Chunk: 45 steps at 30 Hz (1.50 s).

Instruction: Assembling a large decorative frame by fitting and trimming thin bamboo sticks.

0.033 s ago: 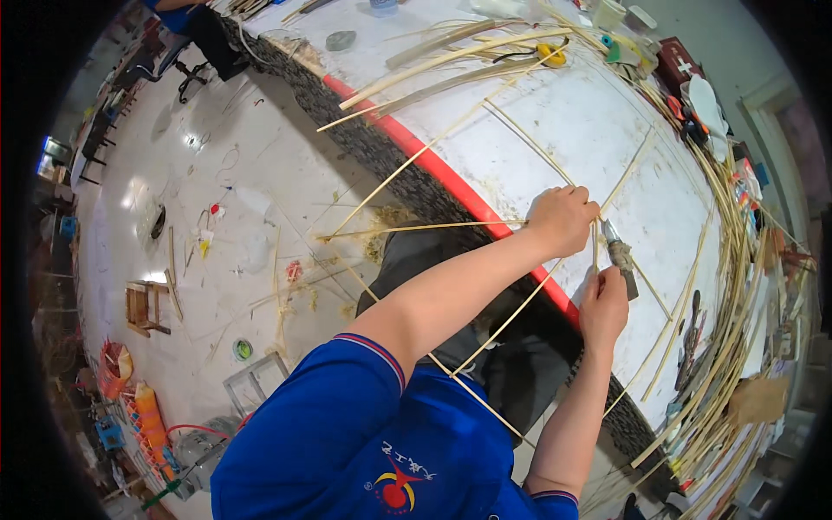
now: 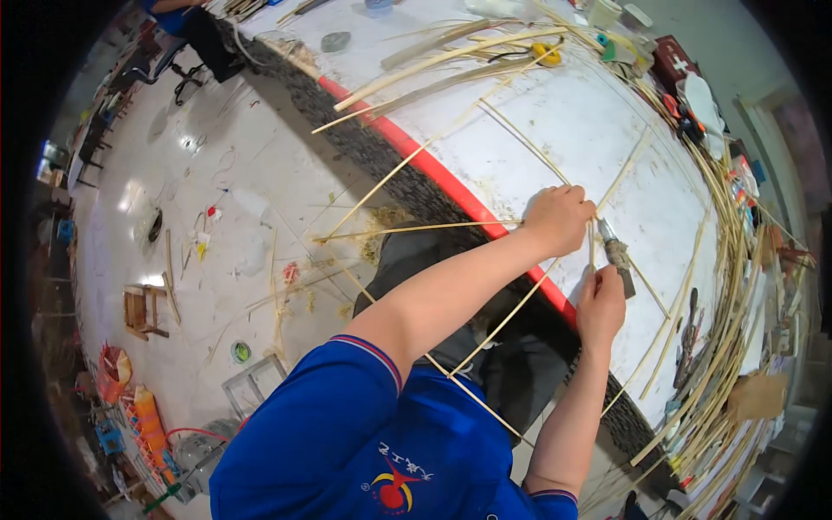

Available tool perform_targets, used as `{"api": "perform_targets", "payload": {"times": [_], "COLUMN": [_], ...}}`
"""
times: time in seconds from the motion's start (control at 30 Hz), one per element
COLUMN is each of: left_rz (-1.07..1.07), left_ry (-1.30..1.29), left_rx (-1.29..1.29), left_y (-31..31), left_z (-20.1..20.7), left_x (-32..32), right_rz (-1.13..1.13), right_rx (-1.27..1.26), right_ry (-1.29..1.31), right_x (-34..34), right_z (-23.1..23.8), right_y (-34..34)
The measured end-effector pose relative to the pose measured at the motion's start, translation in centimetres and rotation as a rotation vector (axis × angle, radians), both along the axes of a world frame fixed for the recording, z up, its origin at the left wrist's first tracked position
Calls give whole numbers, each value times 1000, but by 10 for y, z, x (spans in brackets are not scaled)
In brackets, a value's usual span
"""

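My left hand [image 2: 559, 221] presses its closed fingers on a spot where thin bamboo strips meet, at the edge of the white table. Just to its right, my right hand [image 2: 601, 308] pinches the lower end of a short upright bamboo strip [image 2: 592, 247], whose top reaches my left fingertips. A frame of pale bamboo strips [image 2: 498, 334] spreads around both hands, partly over my lap and partly over the table. Beside my right fingers lies a tool with a metal tip and a wrapped handle [image 2: 617, 256]. My fingers hide the joint itself.
A red strip [image 2: 451, 186] edges the white table [image 2: 442, 113]. Bundled bamboo strips [image 2: 728, 347] line its right side. Loose strips and a yellow tape measure [image 2: 547, 55] lie at the far end. Left on the floor stands a small wooden stool [image 2: 145, 309]; another person [image 2: 195, 39] is far left.
The whole view shifts slightly; my hands and the bamboo strips keep the same places relative to each other.
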<state>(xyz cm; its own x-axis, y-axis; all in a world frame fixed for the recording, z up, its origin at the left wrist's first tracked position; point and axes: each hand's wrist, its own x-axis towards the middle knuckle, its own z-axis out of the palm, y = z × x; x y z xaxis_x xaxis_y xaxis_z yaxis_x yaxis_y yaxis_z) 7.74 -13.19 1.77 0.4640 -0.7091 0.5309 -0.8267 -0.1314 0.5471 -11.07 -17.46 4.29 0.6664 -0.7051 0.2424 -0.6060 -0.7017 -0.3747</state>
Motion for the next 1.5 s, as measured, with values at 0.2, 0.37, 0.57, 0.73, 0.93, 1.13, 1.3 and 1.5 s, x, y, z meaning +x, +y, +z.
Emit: {"api": "perform_targets", "payload": {"times": [0.2, 0.37, 0.57, 0.73, 0.93, 1.13, 1.3, 1.5], "left_rz": [6, 8, 15, 21, 17, -78, -83, -36], "left_ry": [20, 26, -8, -29, -89, -105, -56, 276], "left_rx": [9, -17, -8, 59, 75, 112, 158, 89], "left_y": [3, 0, -3, 2, 2, 36, 82, 117], "left_z": [2, 4, 8, 12, 14, 63, 92, 106], "left_x": [9, 6, 2, 1, 4, -5, -17, -25], "right_rz": [23, -27, -162, -151, 15, 130, 148, 18], "right_rx": [-141, 10, -141, -261, -362, -291, -413, -142], "right_ry": [-50, 18, 232, 322, -65, 0, 26, -196], "right_x": [9, -4, -33, -37, -11, 10, 13, 21], "right_z": [-7, 22, 65, 41, 38, 16, 20, 40], "right_y": [0, -10, -91, -126, -66, -60, -59, -34]}}
